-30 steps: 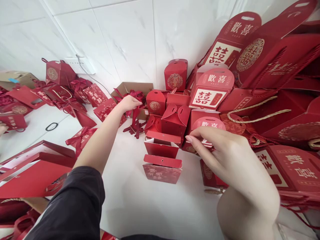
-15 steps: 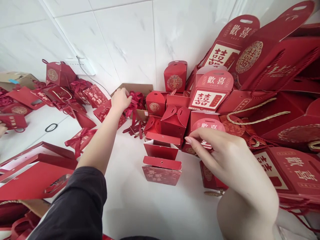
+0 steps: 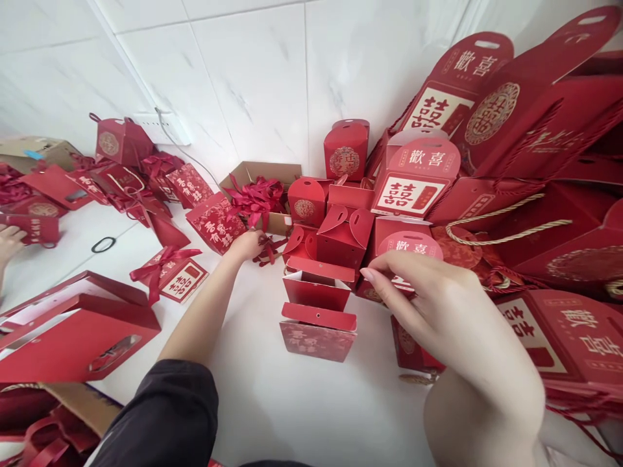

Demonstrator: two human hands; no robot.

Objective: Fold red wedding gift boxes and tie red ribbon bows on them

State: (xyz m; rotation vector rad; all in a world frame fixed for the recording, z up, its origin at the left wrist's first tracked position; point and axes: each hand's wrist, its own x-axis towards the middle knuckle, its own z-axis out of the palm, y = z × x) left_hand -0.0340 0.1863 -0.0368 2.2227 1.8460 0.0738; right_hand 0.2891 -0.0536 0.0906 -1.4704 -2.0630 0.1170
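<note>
My left hand [image 3: 248, 245], fingers closed and bent down, is at a small pile of dark red strips [image 3: 272, 254]. Its fingertips are partly hidden, and what they hold I cannot make out. Just behind lies a cardboard box [image 3: 280, 170] filled with red ribbon [image 3: 257, 198]. My right hand [image 3: 428, 292] hovers at the right, thumb and forefinger pinched; anything between them is too small or hidden to tell. Left of it stand a red patterned open-topped box [image 3: 317, 340] and a plain red open box [image 3: 318, 295]. Beside my left hand lies a printed red box [image 3: 217, 224].
Small red gift boxes [image 3: 344, 233] are stacked in the middle. Larger red boxes with rope handles [image 3: 516, 123] crowd the right. A ribbon-tied box [image 3: 170, 275], a black ring [image 3: 104, 244] and big open boxes [image 3: 73, 331] lie left. Another person's hand [image 3: 10, 243] shows at far left.
My left hand has moved down and toward me, from above the ribbon box to the pile of dark red strips. My right hand keeps its pinch. The view has shifted slightly.
</note>
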